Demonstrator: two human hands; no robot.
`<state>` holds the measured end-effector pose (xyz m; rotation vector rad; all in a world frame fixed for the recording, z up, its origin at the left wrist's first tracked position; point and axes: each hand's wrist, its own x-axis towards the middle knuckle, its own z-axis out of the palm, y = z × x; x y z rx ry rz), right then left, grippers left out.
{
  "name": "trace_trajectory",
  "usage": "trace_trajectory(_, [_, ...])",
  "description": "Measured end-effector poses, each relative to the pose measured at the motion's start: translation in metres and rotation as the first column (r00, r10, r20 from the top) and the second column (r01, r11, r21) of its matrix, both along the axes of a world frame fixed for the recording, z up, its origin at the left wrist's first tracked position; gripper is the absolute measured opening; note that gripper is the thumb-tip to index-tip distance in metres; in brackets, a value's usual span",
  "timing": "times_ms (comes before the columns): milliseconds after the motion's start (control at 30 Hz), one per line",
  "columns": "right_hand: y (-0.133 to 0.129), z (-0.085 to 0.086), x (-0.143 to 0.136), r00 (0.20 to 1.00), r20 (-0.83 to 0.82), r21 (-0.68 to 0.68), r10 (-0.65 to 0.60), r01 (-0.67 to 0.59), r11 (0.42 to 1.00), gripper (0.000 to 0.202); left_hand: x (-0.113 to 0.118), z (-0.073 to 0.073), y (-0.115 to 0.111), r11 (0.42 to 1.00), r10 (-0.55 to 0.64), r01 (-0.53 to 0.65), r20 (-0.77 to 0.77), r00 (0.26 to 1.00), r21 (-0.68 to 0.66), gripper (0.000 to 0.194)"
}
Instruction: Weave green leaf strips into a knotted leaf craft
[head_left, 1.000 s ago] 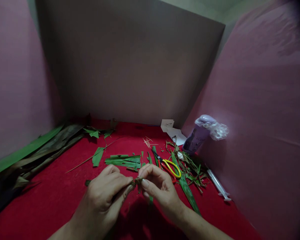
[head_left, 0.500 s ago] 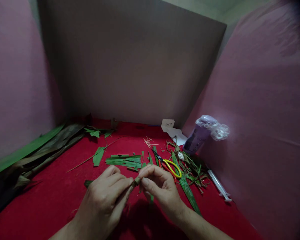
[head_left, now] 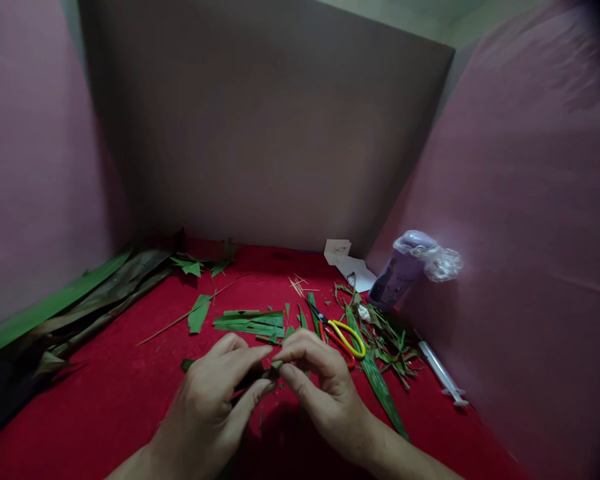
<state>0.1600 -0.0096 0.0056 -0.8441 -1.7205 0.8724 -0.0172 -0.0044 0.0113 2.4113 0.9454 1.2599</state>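
Since the earlier frame my left index finger has lifted off my left thumb, leaving a gap; the leaf piece has turned a bit, and my right hand has barely shifted.

Left grip, on my left hand (head_left: 213,397): index and thumb spread, thumb tip just under the small folded green-brown leaf piece (head_left: 277,366). Can't tell if my curled left fingers hold any of it. Right grip, on my right hand (head_left: 325,393): index and thumb pinching the leaf piece near its upper right end. So the leaf piece sits between both sets of fingertips, above the red cloth-like surface (head_left: 100,393).

Leaf piece looks short, bent over on itself, paler on top, dark below; finer detail too small to read. Dark green leaf tip (head_left: 186,365) pokes out behind my left hand; can't tell if it joins on.

Beyond my hands: flat cut green leaf strips (head_left: 250,323), thin pale wooden sticks (head_left: 297,287). Scissors with one yellow and one red handle (head_left: 349,337) lie just beyond my right hand, long green leaf (head_left: 383,397) beside them. Farther right: heap of green and brown leaf scraps (head_left: 393,340), clear plastic syringe (head_left: 443,373), tilted purple cup with clear plastic wrap (head_left: 397,273). Long green and brown leaves (head_left: 105,287) along the left side.
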Motion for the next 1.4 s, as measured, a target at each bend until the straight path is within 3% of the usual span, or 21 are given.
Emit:
trace_trajectory(167, [-0.001, -0.003, 0.000, 0.998, -0.060, -0.128, -0.022, 0.014, 0.992, 0.004, 0.001, -0.004, 0.000, 0.990, -0.017, 0.020, 0.023, 1.000, -0.138, 0.034])
trace_trajectory(400, [0.003, -0.002, 0.000, 0.999, -0.038, 0.020, -0.038, 0.038, 0.999, 0.010, 0.002, -0.003, -0.001, 0.972, -0.028, 0.033, 0.025, 0.999, -0.231, 0.023])
trace_trajectory(667, [0.001, -0.003, 0.001, 0.996, -0.066, -0.015, -0.055, 0.054, 0.998, 0.009, 0.005, 0.008, -0.004, 0.945, -0.033, 0.048, 0.052, 0.998, -0.322, 0.013])
trace_trajectory(933, [-0.002, 0.001, -0.001, 0.999, -0.040, 0.243, -0.024, 0.033, 0.969, 0.017, 0.004, 0.002, -0.003, 0.942, -0.003, 0.035, 0.097, 0.995, -0.333, 0.016])
trace_trajectory(1167, [-0.002, -0.001, 0.000, 0.999, 0.006, 0.244, -0.053, 0.050, 0.969, 0.023, 0.005, 0.005, -0.003, 0.923, 0.019, 0.008, 0.064, 0.998, -0.384, 0.011])
trace_trajectory(1400, [-0.003, -0.012, 0.004, 0.973, 0.188, 0.394, -0.132, 0.049, 0.918, 0.043, 0.005, 0.003, -0.002, 0.865, 0.029, 0.038, 0.125, 0.992, -0.501, 0.011])
